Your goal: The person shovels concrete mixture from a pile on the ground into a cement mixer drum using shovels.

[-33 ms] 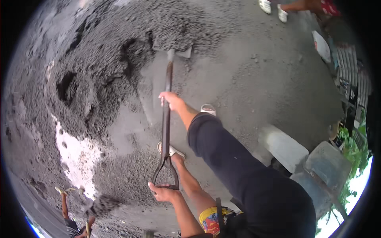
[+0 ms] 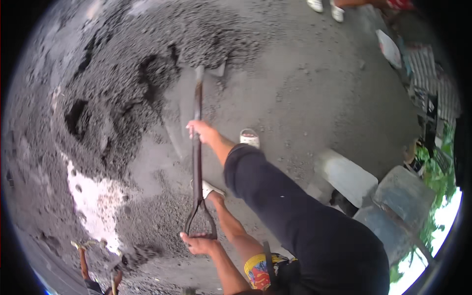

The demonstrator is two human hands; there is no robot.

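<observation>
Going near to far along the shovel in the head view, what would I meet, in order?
Left hand → fork of the handle → right hand → shovel blade.

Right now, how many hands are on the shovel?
2 on the shovel: the left hand grips the D-shaped end, the right hand grips partway along the shaft. No others seem hidden.

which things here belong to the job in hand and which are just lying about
In use:
shovel, held by left hand and right hand
grey sandy heap at its far end

Apparently just lying about:
plastic containers
white sack
corrugated sheets
</observation>
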